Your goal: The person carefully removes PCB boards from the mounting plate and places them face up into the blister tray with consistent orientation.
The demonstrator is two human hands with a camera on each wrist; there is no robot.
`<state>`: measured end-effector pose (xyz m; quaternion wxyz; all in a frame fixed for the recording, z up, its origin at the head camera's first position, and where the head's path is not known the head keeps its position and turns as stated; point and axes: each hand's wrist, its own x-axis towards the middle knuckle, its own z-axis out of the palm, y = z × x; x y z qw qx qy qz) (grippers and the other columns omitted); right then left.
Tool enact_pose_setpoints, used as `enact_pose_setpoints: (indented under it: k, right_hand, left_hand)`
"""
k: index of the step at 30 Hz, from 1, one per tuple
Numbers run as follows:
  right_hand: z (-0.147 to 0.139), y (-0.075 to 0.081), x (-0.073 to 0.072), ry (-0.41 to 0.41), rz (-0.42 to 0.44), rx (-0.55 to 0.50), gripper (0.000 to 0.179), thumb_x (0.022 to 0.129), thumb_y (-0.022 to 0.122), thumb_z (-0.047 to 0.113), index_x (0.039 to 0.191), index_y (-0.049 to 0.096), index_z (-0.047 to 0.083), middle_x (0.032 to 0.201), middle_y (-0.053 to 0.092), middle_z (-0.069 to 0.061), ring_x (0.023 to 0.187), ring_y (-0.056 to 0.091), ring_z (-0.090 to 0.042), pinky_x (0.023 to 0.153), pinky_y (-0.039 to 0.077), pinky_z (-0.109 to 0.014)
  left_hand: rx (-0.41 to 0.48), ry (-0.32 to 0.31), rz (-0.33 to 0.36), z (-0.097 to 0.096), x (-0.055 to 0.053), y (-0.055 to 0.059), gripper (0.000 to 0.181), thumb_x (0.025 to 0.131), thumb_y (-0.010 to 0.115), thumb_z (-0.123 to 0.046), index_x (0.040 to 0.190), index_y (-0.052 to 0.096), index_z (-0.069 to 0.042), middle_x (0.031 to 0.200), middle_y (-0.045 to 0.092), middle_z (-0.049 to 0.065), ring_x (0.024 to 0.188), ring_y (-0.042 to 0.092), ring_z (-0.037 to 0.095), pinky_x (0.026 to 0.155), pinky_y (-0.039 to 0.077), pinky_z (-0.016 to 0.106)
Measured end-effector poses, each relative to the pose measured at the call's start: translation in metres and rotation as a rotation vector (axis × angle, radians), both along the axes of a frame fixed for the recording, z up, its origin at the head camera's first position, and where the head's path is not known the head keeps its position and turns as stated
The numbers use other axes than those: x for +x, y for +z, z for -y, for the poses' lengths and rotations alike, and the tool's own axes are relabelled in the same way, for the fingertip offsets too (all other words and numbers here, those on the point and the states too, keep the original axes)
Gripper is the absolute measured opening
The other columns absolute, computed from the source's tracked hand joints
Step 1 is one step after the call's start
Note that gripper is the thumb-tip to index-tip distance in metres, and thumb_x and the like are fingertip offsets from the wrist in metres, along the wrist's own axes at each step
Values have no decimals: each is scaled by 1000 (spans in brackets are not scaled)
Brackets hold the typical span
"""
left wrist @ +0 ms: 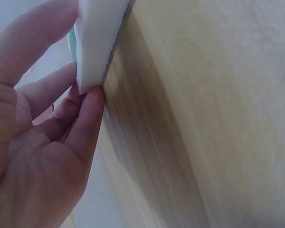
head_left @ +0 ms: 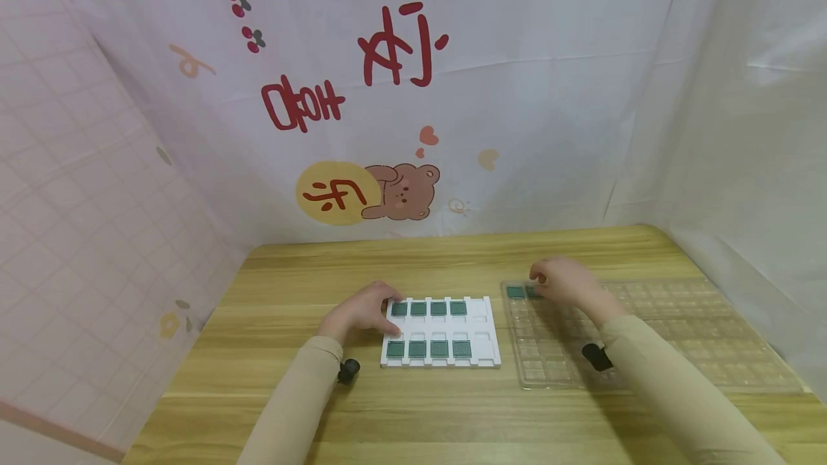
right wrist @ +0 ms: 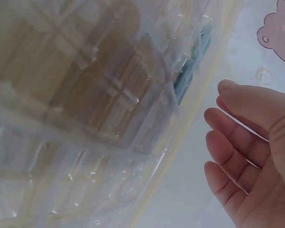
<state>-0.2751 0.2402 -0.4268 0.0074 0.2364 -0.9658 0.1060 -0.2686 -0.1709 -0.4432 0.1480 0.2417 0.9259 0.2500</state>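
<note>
A white tray (head_left: 486, 362) lies on the table with two rows of green square chips (head_left: 417, 349); its rightmost column shows bare white slots. My left hand (head_left: 363, 309) grips this tray at its left end, thumb on the near side and fingers at the far corner. In the left wrist view, fingertips press against the white tray's corner (left wrist: 92, 71). My right hand (head_left: 568, 284) hovers at the far left corner of a clear plastic tray (head_left: 543, 372), fingers loosely bent. Two green chips (head_left: 515, 292) sit in that corner. Nothing shows between the right fingertips (right wrist: 226, 85) in the right wrist view.
The clear tray's many moulded pockets stretch to the table's right edge. A wooden table (head_left: 413, 415) carries both trays, with a narrow gap of wood between them. White printed cloth (head_left: 517, 92) hangs behind the table and along its sides.
</note>
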Motion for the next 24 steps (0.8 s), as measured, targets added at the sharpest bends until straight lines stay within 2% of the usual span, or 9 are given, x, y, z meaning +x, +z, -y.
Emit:
enact_pose_setpoints:
  k: [12,24]
  right_hand:
    - [9,5,2,17,-69,-87,18,88,74,14,103,71,5,90,69,-2,83,65,-22,74,53,-43]
    - [35,10,5,65,-171,-187,26,85,78,15,108,71,4,102,71,-7,94,65,-28,83,51,-46]
  left_hand:
    - [-1,7,10,1,-1,1,64,70,92,-23,125,65,-4,118,57,5,106,51,20,99,42,42]
    - [-4,12,18,2,-1,1,65,71,91,-25,126,64,-6,119,57,4,107,50,20,99,42,42]
